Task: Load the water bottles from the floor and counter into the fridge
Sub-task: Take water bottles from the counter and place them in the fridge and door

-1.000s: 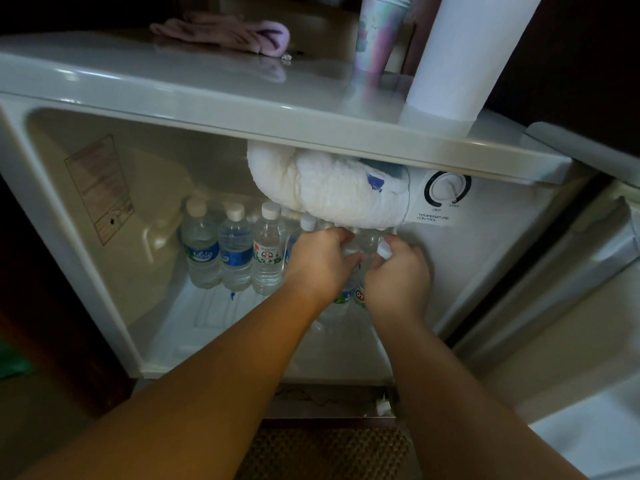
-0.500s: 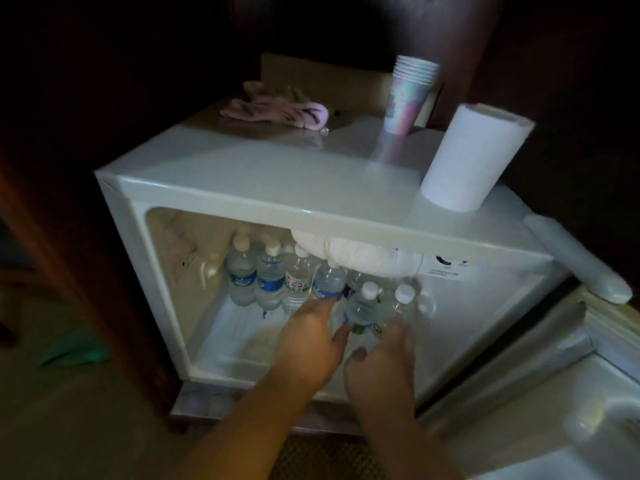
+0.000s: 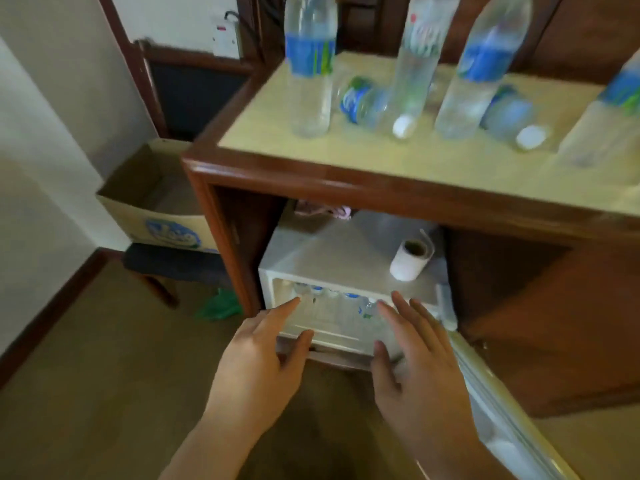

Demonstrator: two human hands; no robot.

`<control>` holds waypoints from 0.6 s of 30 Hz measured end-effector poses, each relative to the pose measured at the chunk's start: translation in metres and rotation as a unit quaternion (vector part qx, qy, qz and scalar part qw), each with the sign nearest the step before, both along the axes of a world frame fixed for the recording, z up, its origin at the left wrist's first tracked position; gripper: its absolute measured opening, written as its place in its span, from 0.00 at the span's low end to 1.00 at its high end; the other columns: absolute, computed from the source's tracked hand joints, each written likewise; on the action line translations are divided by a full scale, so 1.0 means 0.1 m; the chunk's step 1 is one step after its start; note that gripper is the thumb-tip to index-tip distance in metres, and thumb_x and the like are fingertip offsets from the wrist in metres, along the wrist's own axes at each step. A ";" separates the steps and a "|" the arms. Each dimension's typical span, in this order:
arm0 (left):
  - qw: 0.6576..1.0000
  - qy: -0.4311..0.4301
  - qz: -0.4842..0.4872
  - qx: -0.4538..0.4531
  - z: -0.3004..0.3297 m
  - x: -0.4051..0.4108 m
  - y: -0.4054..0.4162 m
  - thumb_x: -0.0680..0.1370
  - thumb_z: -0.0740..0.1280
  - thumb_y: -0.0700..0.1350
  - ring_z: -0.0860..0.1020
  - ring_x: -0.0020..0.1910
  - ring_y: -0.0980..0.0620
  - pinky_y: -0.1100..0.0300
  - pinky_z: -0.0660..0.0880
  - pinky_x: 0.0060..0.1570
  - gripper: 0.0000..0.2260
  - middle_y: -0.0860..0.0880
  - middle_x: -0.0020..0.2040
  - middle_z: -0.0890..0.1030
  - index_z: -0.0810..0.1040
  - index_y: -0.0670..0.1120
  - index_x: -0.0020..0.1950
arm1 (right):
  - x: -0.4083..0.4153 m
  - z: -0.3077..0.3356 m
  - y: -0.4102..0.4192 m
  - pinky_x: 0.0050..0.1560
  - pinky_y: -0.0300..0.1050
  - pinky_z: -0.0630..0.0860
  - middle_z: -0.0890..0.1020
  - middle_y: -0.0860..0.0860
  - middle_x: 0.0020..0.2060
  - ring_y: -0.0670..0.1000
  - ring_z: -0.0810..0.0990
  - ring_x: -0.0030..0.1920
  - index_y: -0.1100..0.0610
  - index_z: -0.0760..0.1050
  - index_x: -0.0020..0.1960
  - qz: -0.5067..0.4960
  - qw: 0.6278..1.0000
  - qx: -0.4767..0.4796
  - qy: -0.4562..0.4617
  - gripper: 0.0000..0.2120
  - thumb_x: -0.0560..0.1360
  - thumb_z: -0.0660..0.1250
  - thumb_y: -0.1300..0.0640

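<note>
Wood cabinet (image 3: 519,313) fills most of the view, its pale counter (image 3: 398,150) on top edged with dark trim and a mini fridge (image 3: 346,251) tucked in the recess beneath. Fridge door (image 3: 498,410) swings wide toward the lower right, white inner face showing. Left of the cabinet, a cardboard box (image 3: 152,216) with a blue logo sits on a dark-cushioned chair (image 3: 173,265), and something green (image 3: 221,304) lies on the tan floor by the chair's leg. On the counter stand four tall water bottles, blurred: one at the left (image 3: 310,64) with a blue label, a second (image 3: 415,57) with a red-and-green label, a third (image 3: 481,64) with a blue label, and a fourth (image 3: 602,109) cut by the right edge. Between them two smaller bottles lie on their sides, white caps toward the camera: one (image 3: 367,102) between the first and second tall bottles, the other (image 3: 509,119) just right of the third. Inside the fridge a row of small bottles (image 3: 332,296) stands along the back, only caps and shoulders visible under the top edge. On the fridge top rest a paper roll (image 3: 410,259) near the right and a pink cloth (image 3: 322,209) at the back. Both hands hover in front of the fridge opening, palms down and holding nothing: the left hand (image 3: 263,358) with fingers straight and spread, the right hand (image 3: 415,362) likewise splayed wide, next to the door's inner edge.
</note>
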State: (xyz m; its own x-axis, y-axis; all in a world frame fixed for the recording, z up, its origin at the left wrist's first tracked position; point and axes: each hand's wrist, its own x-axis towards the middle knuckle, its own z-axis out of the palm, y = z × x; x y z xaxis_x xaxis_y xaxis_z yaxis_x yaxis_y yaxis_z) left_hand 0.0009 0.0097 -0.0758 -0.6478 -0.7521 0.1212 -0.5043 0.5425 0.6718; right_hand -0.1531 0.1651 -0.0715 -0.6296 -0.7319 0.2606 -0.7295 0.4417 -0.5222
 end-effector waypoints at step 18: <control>0.995 0.076 0.027 -0.062 2.61 -0.26 0.12 0.76 0.71 0.59 0.76 0.52 0.71 0.77 0.72 0.44 0.22 0.69 0.57 0.77 0.72 0.65 0.69 | -1.00 2.59 0.12 0.63 0.39 0.68 0.76 0.41 0.66 0.45 0.70 0.67 0.43 0.68 0.75 0.024 0.999 0.004 -0.029 0.25 0.79 0.66 0.45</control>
State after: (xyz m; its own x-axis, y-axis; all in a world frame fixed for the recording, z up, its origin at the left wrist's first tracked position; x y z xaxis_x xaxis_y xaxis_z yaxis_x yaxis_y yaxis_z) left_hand -0.0250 0.0213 0.1852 -0.5729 -0.7588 0.3098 -0.4325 0.6010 0.6721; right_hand -0.2528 0.1768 0.1873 -0.6077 -0.7635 0.2187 -0.7182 0.4106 -0.5618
